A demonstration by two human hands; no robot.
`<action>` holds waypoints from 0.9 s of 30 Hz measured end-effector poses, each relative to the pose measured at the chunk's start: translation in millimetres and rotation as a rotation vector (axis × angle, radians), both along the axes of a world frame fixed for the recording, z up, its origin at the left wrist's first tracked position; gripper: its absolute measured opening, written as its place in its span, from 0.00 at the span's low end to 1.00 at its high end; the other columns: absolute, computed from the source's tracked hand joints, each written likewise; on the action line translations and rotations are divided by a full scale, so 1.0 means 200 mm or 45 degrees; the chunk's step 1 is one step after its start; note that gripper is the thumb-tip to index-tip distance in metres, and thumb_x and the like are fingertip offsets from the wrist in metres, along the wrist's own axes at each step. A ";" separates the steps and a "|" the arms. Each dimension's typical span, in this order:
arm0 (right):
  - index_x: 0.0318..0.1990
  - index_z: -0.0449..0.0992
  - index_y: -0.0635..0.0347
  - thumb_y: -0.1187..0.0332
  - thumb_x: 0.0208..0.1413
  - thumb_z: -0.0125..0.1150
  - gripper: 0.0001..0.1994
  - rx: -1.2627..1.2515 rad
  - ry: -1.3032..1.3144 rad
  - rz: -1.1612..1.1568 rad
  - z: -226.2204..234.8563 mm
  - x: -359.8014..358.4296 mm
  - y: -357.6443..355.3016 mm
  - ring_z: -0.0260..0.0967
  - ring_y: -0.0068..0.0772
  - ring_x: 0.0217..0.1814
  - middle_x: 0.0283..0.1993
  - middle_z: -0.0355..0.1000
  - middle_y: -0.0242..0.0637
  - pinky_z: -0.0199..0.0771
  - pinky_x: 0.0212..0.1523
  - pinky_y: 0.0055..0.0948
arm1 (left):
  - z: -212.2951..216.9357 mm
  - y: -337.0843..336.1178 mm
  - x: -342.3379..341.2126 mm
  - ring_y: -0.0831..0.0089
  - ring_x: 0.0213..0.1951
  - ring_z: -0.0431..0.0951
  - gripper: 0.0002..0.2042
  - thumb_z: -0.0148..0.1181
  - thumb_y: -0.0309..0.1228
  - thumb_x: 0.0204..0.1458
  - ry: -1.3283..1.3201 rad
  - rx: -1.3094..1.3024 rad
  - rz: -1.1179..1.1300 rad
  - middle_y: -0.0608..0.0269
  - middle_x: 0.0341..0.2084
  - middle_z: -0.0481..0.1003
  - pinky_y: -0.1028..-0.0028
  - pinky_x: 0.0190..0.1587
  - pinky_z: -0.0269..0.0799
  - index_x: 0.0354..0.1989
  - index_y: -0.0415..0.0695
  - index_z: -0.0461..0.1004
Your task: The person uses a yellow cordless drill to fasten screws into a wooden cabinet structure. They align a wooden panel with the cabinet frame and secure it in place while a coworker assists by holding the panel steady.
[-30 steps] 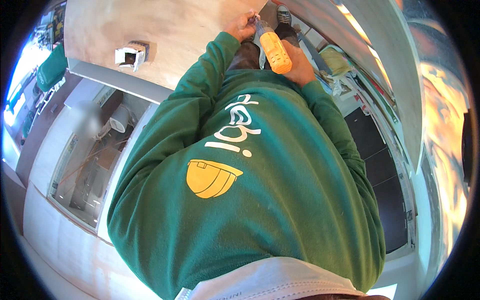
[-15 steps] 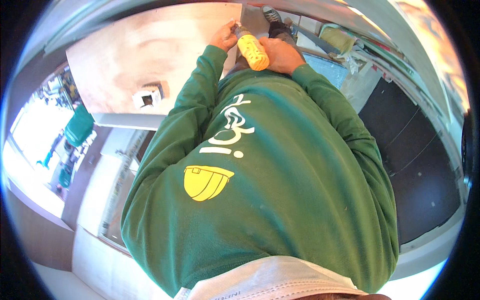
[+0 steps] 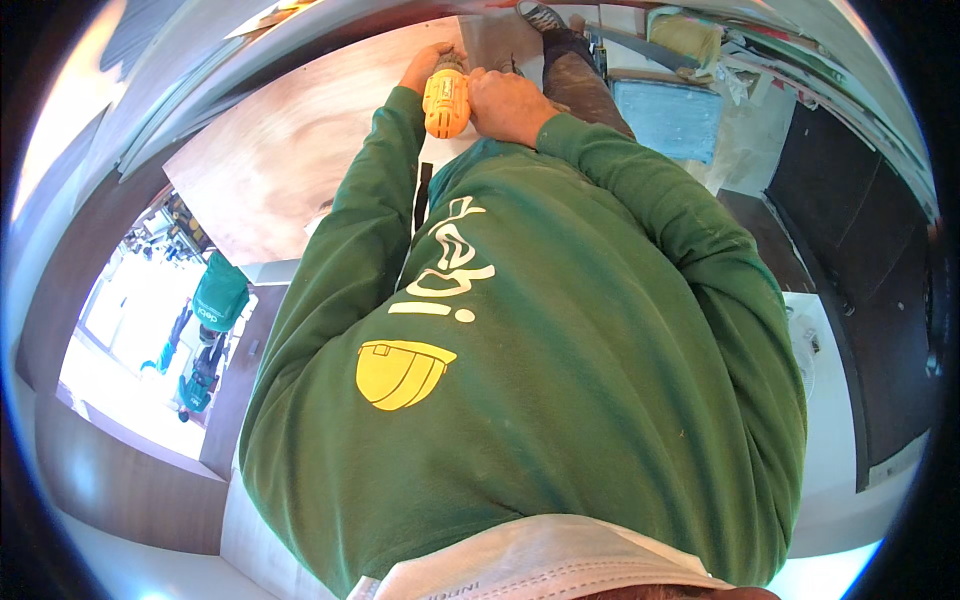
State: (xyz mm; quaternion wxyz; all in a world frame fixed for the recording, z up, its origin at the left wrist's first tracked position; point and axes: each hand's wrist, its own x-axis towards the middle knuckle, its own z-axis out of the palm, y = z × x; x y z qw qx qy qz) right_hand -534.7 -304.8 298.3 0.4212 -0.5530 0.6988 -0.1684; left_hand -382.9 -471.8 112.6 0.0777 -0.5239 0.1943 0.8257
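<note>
Yellow drill (image 3: 446,104) in right hand (image 3: 508,106)

The drill (image 3: 447,105) is yellow-orange, the sweatshirt (image 3: 580,350) green, the board (image 3: 285,145) mottled pinkish tan.

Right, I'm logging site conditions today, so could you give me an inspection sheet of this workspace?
Surface: pale wooden panel, ahead and to the left, with uneven colouring.
Job's things: yellow drill, held above the panel's near right part in this view.
Clutter: yellowish bundle and light-blue sheet, ahead and to the right.
Hands: right hand closed on the drill; left hand at its front end, fingers mostly hidden.
Cables: none identifiable for certain.
Surroundings: dark panels at right; co-worker in green by a bright opening at left.
</note>
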 end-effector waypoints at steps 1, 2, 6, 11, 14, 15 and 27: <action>0.42 0.78 0.71 0.69 0.54 0.63 0.13 0.030 0.010 -0.011 0.01 0.01 -0.01 0.83 0.58 0.43 0.39 0.82 0.56 0.84 0.45 0.50 | -0.02 -0.01 0.01 0.64 0.27 0.81 0.12 0.53 0.37 0.69 0.007 -0.036 -0.049 0.60 0.28 0.79 0.64 0.31 0.81 0.36 0.44 0.76; 0.42 0.80 0.71 0.70 0.53 0.62 0.13 0.061 0.026 -0.017 0.02 0.01 -0.02 0.83 0.56 0.44 0.41 0.82 0.55 0.84 0.46 0.48 | -0.06 -0.01 0.01 0.64 0.26 0.81 0.13 0.53 0.37 0.69 0.019 -0.072 -0.095 0.60 0.27 0.79 0.64 0.30 0.81 0.35 0.45 0.77; 0.42 0.80 0.71 0.70 0.53 0.62 0.13 0.043 0.004 -0.046 0.02 0.01 -0.04 0.83 0.57 0.45 0.40 0.82 0.56 0.84 0.47 0.48 | -0.16 -0.02 0.04 0.64 0.23 0.79 0.13 0.53 0.38 0.68 0.058 0.035 0.014 0.61 0.24 0.79 0.63 0.28 0.79 0.34 0.46 0.77; 0.43 0.80 0.71 0.70 0.53 0.61 0.13 0.076 0.006 -0.049 -0.01 0.01 -0.05 0.83 0.57 0.47 0.43 0.82 0.58 0.84 0.48 0.48 | -0.17 -0.02 0.03 0.63 0.22 0.79 0.14 0.53 0.39 0.68 0.016 0.034 -0.023 0.60 0.24 0.80 0.62 0.28 0.78 0.34 0.45 0.78; 0.44 0.80 0.72 0.70 0.54 0.61 0.14 0.104 -0.002 -0.023 0.04 0.00 -0.05 0.83 0.57 0.48 0.45 0.81 0.59 0.84 0.49 0.49 | -0.16 -0.03 0.02 0.63 0.22 0.79 0.13 0.52 0.39 0.67 -0.054 0.121 -0.071 0.60 0.24 0.79 0.62 0.27 0.77 0.34 0.46 0.78; 0.44 0.78 0.72 0.68 0.56 0.62 0.14 0.111 -0.016 -0.036 0.03 0.00 -0.05 0.82 0.59 0.47 0.43 0.81 0.59 0.83 0.49 0.50 | -0.16 -0.03 0.01 0.63 0.22 0.79 0.13 0.52 0.38 0.67 -0.051 0.104 -0.081 0.59 0.24 0.79 0.62 0.27 0.77 0.34 0.46 0.78; 0.44 0.76 0.72 0.64 0.58 0.63 0.16 0.106 -0.035 -0.043 -0.04 0.00 -0.06 0.81 0.61 0.47 0.40 0.81 0.62 0.81 0.50 0.52 | -0.16 -0.04 -0.02 0.62 0.21 0.78 0.13 0.49 0.36 0.66 -0.077 0.062 -0.062 0.59 0.22 0.78 0.63 0.26 0.77 0.32 0.45 0.77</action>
